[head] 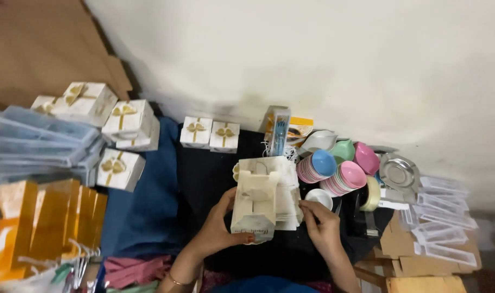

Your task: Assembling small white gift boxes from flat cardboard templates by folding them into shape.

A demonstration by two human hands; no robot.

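My left hand (217, 228) grips the left side of a white cardboard box (254, 209) that stands partly folded on a black cloth (204, 173). Its flaps are open at the top. My right hand (320, 225) rests at the right of the box, its fingers curled against a stack of flat white sheets (288, 201) beside the box. Behind the box lie more unfolded white box blanks (263, 165).
Finished white boxes with gold bows (210, 133) stand at the back and at the left (120, 168). Stacked coloured small bowls (334, 171), a tape roll (372, 193) and a metal dish (398, 173) sit to the right. Clear plastic trays (443, 217) lie far right, gold bags (52, 217) far left.
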